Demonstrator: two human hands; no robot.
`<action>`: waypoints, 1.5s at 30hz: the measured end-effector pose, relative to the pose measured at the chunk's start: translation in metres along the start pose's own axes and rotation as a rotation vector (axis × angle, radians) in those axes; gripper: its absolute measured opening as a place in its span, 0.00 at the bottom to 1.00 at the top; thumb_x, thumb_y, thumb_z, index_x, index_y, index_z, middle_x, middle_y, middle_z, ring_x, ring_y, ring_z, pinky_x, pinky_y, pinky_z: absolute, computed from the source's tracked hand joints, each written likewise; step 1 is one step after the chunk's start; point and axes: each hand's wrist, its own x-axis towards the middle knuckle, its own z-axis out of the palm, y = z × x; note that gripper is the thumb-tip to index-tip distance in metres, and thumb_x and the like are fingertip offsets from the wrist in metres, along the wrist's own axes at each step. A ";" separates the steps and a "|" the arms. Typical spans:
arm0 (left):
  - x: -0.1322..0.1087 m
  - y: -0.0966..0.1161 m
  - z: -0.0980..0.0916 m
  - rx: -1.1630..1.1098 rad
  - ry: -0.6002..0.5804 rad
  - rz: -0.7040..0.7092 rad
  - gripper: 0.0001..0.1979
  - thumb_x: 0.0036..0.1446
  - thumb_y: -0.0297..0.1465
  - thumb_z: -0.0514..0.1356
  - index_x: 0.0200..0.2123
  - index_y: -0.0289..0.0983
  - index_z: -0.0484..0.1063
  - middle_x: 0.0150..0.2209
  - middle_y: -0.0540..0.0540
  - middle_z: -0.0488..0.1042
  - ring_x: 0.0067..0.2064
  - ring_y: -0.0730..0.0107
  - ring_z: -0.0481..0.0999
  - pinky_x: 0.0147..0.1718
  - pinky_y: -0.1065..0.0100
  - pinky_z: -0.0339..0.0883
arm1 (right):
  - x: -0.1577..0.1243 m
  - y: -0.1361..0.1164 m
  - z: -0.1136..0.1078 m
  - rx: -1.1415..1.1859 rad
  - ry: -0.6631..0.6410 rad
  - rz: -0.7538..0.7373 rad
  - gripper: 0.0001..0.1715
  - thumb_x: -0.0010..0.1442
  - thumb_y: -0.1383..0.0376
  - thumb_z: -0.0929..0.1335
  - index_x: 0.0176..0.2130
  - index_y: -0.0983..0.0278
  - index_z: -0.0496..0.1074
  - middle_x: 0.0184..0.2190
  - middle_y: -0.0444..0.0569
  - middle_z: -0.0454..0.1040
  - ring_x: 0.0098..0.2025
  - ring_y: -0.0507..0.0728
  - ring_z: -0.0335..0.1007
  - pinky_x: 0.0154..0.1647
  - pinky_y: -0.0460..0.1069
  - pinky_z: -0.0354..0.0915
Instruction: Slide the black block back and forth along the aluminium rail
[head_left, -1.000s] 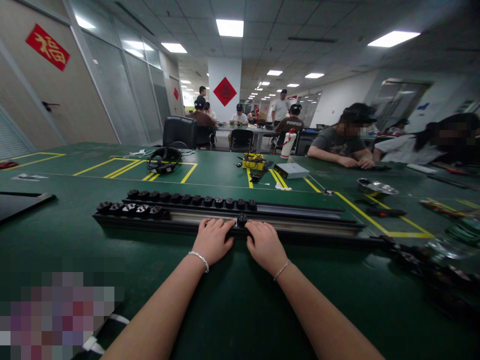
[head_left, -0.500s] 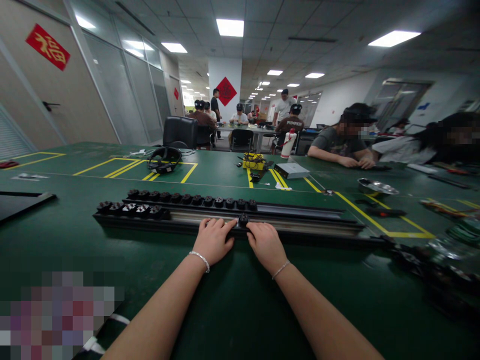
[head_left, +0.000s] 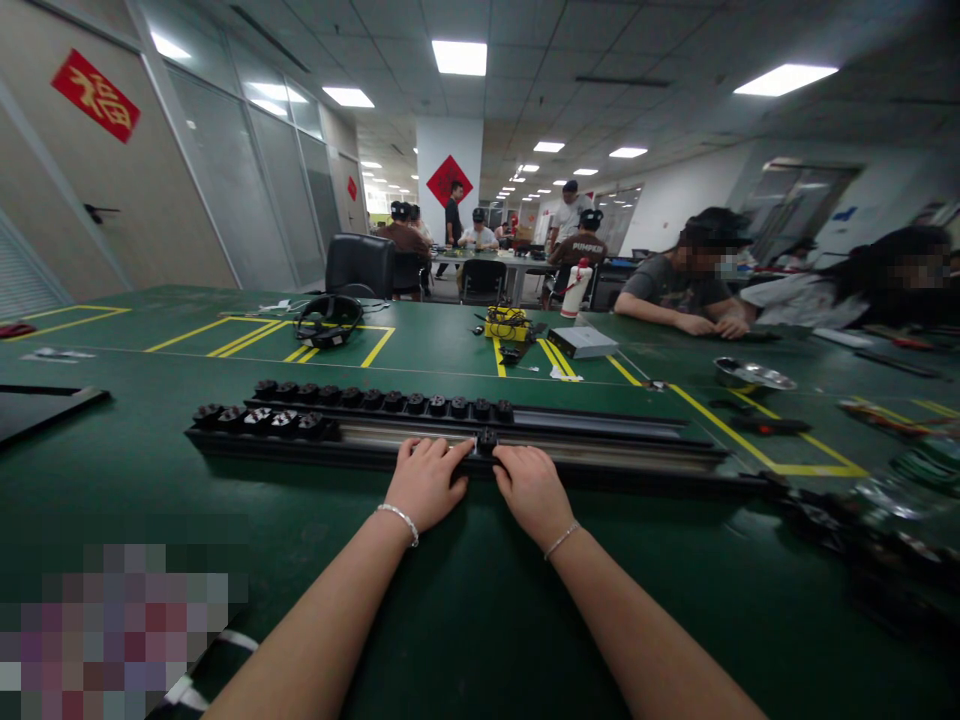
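Observation:
A long black track rail (head_left: 645, 455) lies across the table in front of me, with a second black rail (head_left: 615, 419) behind it. On the near rail, one small black socket module (head_left: 487, 438) sits between my two hands. My left hand (head_left: 429, 482) rests over the rail, its index finger against the module's left side. From the right, my right hand (head_left: 534, 490) presses curled fingers to the module's other side. Several similar modules (head_left: 259, 416) stand at the near rail's left end. A longer row of modules (head_left: 394, 400) lines the far rail. The undersides of my fingers are hidden.
Yellow tape marks the green table (head_left: 300, 600). Beyond the rails are a black headset (head_left: 328, 320), a yellow box with cables (head_left: 507, 323) and a grey box (head_left: 583, 342). A metal bowl (head_left: 754, 375) and dark parts (head_left: 847, 530) lie right. A person (head_left: 686, 275) sits opposite.
My hands and the module between them look unmoved. In the background, a standing person in dark clothes has shifted to the right.

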 end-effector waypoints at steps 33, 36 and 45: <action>-0.001 0.000 -0.001 -0.030 0.022 0.013 0.22 0.52 0.36 0.53 0.52 0.50 0.59 0.39 0.49 0.68 0.44 0.63 0.65 0.49 0.57 0.47 | -0.001 0.003 0.003 0.043 0.008 0.032 0.10 0.57 0.67 0.61 0.39 0.62 0.68 0.38 0.48 0.73 0.42 0.54 0.66 0.52 0.53 0.53; 0.000 0.000 -0.001 -0.027 0.022 0.016 0.22 0.52 0.36 0.53 0.52 0.50 0.59 0.39 0.49 0.68 0.44 0.63 0.65 0.49 0.57 0.48 | -0.001 0.003 0.003 0.038 0.006 0.028 0.10 0.57 0.67 0.61 0.39 0.62 0.68 0.38 0.48 0.73 0.42 0.54 0.66 0.52 0.54 0.53; 0.000 0.000 0.000 -0.020 0.017 0.010 0.22 0.52 0.36 0.53 0.52 0.51 0.59 0.39 0.49 0.68 0.44 0.63 0.65 0.49 0.57 0.48 | -0.001 0.003 0.003 0.030 0.018 0.027 0.10 0.56 0.67 0.61 0.39 0.62 0.67 0.37 0.48 0.73 0.42 0.54 0.66 0.53 0.54 0.53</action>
